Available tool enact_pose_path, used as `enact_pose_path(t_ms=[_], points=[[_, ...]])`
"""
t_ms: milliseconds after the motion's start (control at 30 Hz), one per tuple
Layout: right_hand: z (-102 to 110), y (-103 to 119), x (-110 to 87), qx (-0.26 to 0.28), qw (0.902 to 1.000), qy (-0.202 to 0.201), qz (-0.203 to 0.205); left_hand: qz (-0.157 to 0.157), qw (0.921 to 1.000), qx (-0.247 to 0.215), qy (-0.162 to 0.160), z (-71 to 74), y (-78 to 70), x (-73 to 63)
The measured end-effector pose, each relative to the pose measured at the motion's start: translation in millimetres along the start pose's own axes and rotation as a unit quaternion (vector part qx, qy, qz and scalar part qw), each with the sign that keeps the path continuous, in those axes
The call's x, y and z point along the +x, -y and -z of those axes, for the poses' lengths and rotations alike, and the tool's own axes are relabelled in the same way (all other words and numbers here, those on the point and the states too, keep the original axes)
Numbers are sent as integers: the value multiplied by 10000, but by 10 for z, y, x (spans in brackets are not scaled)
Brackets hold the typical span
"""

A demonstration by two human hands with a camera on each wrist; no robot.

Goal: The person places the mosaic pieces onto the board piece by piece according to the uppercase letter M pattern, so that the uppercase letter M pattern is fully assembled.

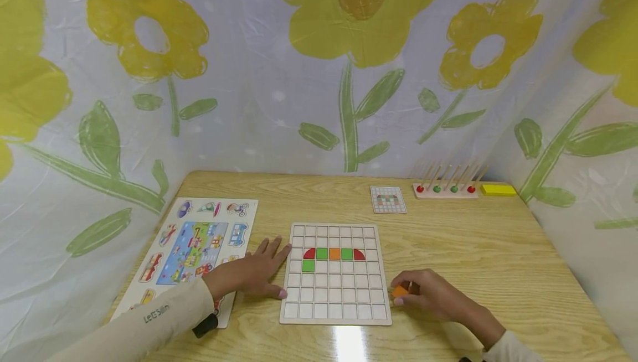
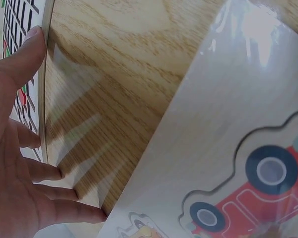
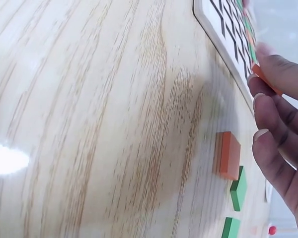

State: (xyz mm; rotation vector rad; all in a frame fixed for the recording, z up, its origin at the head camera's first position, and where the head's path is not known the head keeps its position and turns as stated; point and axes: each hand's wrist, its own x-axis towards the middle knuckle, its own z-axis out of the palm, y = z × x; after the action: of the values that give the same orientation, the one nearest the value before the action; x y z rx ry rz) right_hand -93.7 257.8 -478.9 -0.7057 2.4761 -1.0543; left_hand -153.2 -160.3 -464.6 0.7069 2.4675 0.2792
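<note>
A white grid board [image 1: 335,295] lies on the table, with two red quarter-round tiles, three green square tiles [image 1: 308,265] and one orange tile [image 1: 334,254] in its cells. My left hand [image 1: 260,269] rests spread along the board's left edge, its thumb touching the rim in the left wrist view. Just right of the board, my right hand [image 1: 430,294] pinches an orange tile [image 3: 266,79] between thumb and fingers. Beneath that hand, the right wrist view shows another orange tile [image 3: 229,155] and two green tiles [image 3: 239,189] on the tabletop.
A vehicle puzzle board [image 1: 239,273] lies at the left, partly under my left forearm. Farther back are a small pattern card [image 1: 388,200], a peg rack with red and green beads [image 1: 445,192] and a yellow block [image 1: 498,190]. A flower-printed curtain [image 1: 249,102] surrounds the table.
</note>
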Motion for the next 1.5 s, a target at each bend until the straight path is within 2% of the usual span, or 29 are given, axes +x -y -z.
enact_pose_path(t_ms=[367,667,967,1500], points=[[-14,50,65,252,9996,107,98,11,10000,3,-38,-32,18,5],[-54,178,217,186,9996,152,120,2,10000,-56,-51,-32,21,0],[-105,296,342,385,9988,192,222,-21,10000,-63,-62,-25,22,-10],[-192,394,492,381,9985,141,356,-34,9999,-49,-86,-32,33,-2]])
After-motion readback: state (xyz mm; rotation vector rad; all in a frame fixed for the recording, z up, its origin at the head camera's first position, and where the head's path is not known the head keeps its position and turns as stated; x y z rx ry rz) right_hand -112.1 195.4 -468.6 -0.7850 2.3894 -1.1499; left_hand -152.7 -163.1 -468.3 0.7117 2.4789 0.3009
